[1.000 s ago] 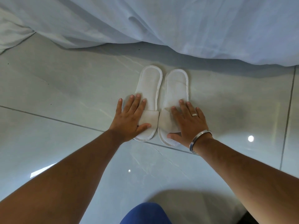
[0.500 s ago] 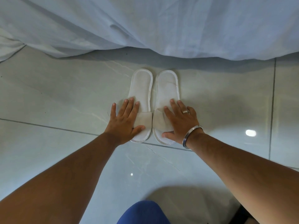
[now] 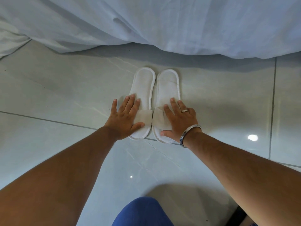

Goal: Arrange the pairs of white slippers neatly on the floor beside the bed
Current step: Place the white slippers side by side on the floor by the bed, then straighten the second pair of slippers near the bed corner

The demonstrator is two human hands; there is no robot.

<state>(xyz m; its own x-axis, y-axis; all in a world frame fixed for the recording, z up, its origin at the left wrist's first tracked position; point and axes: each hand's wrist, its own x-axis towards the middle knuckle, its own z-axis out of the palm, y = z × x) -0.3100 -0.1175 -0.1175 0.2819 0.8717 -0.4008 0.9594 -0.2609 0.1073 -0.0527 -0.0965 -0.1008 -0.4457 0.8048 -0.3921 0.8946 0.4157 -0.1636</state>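
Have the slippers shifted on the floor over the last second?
No. The slippers keep their toe ends at the same grout line, with the heels just short of the bed sheet. Only the camera view drifted.

Two slippers are laid side by side on the tiled floor (image 3: pixel 65 88), edges touching: the left slipper (image 3: pixel 143 85) and the right slipper (image 3: pixel 168 88), heels toward the bed sheet (image 3: pixel 146 22), which hangs behind them. The left hand (image 3: pixel 125 119) is laid flat on the left slipper's strap and outer edge; the right hand (image 3: pixel 180 121) is laid flat on the right slipper's strap. A knee (image 3: pixel 143 212) is seen in front, between the forearms.
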